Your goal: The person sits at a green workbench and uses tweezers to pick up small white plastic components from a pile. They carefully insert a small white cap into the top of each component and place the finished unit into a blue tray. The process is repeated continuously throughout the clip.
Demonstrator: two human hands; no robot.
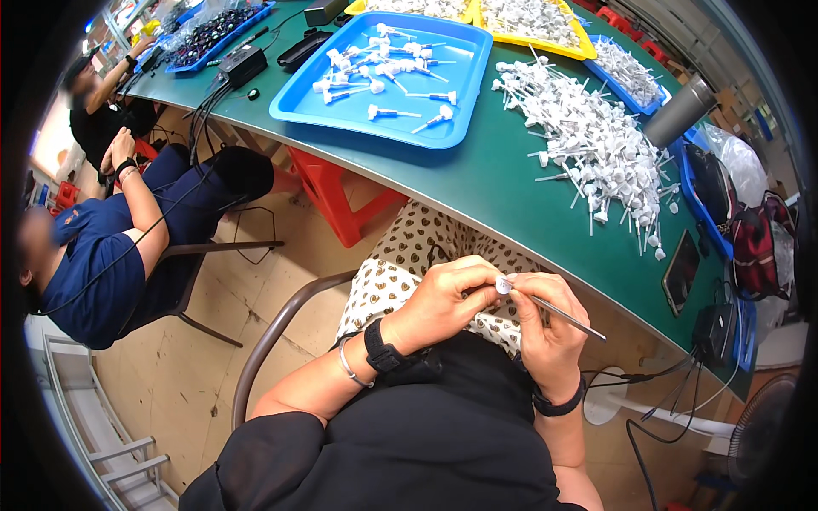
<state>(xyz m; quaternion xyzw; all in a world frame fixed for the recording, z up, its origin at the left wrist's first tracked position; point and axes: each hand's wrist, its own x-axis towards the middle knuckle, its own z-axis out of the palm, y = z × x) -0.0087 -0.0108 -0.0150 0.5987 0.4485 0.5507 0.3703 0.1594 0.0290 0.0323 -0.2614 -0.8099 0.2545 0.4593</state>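
Observation:
Above my lap, close to the table's front edge, both of my hands meet at a small white round-headed plastic part. My left hand pinches it between thumb and fingertips. In my right hand lies a thin metal tool, its outer end pointing right and down; its inner end is hidden by the fingers near the part. On the table, a blue tray holds several white parts with thin stems and dark bands. To its right spreads a large loose heap of similar white stemmed parts.
The green table also carries yellow trays of white parts, a grey bottle, a phone and cables. A red stool stands under it. Two people sit at left, one in a blue shirt. A fan is at lower right.

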